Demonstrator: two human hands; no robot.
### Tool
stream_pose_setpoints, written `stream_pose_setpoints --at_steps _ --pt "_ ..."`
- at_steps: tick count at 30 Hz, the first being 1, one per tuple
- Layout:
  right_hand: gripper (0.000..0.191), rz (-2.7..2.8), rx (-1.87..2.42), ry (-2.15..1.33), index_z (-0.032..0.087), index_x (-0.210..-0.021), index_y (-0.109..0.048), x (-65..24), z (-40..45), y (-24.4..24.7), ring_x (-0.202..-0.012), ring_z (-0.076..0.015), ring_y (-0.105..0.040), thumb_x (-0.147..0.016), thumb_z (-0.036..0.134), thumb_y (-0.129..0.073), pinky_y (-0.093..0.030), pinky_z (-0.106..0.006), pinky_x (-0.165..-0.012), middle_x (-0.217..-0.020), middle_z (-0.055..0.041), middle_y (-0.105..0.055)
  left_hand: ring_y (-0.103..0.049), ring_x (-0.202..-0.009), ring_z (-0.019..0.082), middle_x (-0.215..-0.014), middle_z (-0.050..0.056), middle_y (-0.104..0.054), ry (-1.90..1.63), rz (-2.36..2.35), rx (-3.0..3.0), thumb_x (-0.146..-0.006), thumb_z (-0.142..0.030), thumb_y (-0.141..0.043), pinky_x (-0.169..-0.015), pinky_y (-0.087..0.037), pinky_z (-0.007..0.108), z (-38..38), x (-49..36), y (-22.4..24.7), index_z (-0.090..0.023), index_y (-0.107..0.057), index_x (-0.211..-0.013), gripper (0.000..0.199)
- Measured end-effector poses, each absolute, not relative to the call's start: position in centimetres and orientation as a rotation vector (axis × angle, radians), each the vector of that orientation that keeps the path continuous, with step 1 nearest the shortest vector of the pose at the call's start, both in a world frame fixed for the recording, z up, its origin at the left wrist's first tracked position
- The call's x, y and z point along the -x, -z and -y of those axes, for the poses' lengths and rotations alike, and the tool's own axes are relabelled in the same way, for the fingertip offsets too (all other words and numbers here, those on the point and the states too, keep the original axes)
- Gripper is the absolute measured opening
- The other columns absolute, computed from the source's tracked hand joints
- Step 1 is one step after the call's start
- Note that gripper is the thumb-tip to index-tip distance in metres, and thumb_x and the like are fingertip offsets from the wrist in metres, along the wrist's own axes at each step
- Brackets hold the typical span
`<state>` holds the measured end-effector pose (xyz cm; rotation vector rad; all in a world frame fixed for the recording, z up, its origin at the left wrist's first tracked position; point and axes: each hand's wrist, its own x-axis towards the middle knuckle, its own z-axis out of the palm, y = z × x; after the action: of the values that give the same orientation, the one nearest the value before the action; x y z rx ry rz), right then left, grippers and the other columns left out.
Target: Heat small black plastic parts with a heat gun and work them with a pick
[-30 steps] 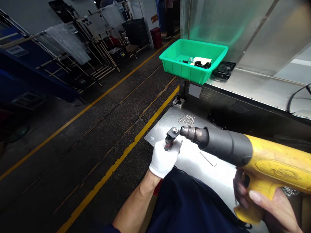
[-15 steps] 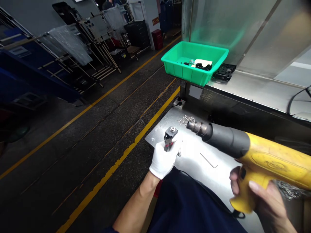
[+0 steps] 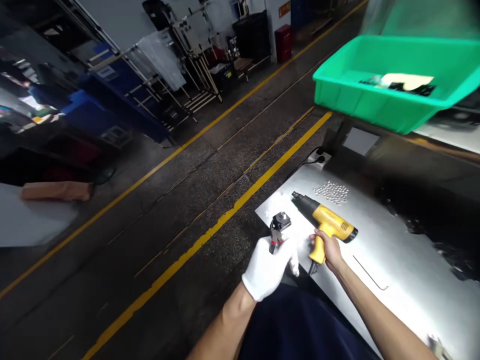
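Observation:
My left hand [image 3: 267, 269], in a white glove, grips a small metal clamp-like part [image 3: 279, 227] with black jaws and a red mark, holding it up above the edge of a steel table [image 3: 397, 250]. My right hand [image 3: 327, 248] is bare and holds a yellow and black heat gun [image 3: 328, 221] by its yellow handle. The gun's black nozzle points up and left, just beside the part. Small shiny metal beads [image 3: 332, 192] lie in a patch beyond the gun, and a thin hex key [image 3: 369, 272] lies on the steel to the right.
A green plastic tray [image 3: 390, 95] holding dark parts and a pale sheet stands above the table at upper right. A power socket [image 3: 318, 157] sits at the table's far corner. Left of the table runs a dark floor with yellow lines, and racks stand beyond it.
The heat gun has moved away from close in front of the view and now sits lower, near the table. My view has turned, bringing the tray larger at upper right. The left hand keeps its grip.

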<state>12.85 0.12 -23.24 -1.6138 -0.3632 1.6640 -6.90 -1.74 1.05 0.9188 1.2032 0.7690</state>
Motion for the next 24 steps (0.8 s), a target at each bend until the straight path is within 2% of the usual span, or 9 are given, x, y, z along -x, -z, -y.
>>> stream_pose_setpoints --at_steps 6,13,16,19,24 --pt "0.03 0.593 1.755 -1.741 0.017 -0.123 -0.066 -8.4 -5.9 26.3 -0.091 -0.0203 -0.072 -0.101 0.036 -0.067 -0.063 -0.039 -0.077 -0.115 -0.0075 -0.071 -0.056 -0.056 0.015 -0.056 0.001 -0.055 -0.697 -1.263 -0.827 -0.102 -0.052 -0.054 -0.065 -0.048 0.03 0.5 10.0 0.6 -0.019 -0.053 -0.057 0.055" --pt "0.035 1.055 2.086 -1.591 0.018 -0.126 -0.066 -7.1 -9.8 25.9 -0.107 -0.026 -0.069 -0.1 0.041 -0.067 -0.06 -0.048 -0.09 -0.127 -0.0099 -0.068 -0.055 -0.059 0.016 -0.06 0.001 -0.054 -0.672 -1.246 -0.839 -0.1 -0.055 -0.056 -0.065 -0.047 0.031 -1.3 12.1 1.9 -0.019 -0.052 -0.063 0.052" --pt "0.035 1.231 2.203 -1.463 0.018 -0.126 -0.067 -6.6 -9.0 25.1 -0.108 -0.0264 -0.069 -0.1 0.041 -0.067 -0.059 -0.049 -0.092 -0.128 -0.0101 -0.069 -0.055 -0.062 0.017 -0.063 0.001 -0.055 -0.653 -1.241 -0.864 -0.1 -0.053 -0.057 -0.069 -0.048 0.033 -1.5 12.3 2.2 -0.019 -0.052 -0.066 0.048" --pt "0.034 1.334 2.305 -1.299 0.017 -0.125 -0.067 -7.7 -6.9 24.4 -0.107 -0.0258 -0.07 -0.1 0.041 -0.068 -0.059 -0.049 -0.092 -0.126 -0.0101 -0.069 -0.052 -0.064 0.017 -0.064 0.0 -0.05 -0.621 -1.222 -0.847 -0.1 -0.052 -0.056 -0.07 -0.047 0.034 -1.7 11.9 2.5 -0.021 -0.048 -0.066 0.047" --pt "0.034 1.336 2.474 -0.936 0.02 -0.129 -0.066 -14.8 0.0 22.8 -0.114 -0.0274 -0.067 -0.101 0.038 -0.066 -0.057 -0.051 -0.097 -0.133 -0.0104 -0.066 -0.042 -0.066 0.018 -0.069 0.0 -0.04 -0.56 -1.145 -0.725 -0.097 -0.049 -0.061 -0.065 -0.042 0.035 -1.9 9.5 2.8 -0.023 -0.042 -0.068 0.043"
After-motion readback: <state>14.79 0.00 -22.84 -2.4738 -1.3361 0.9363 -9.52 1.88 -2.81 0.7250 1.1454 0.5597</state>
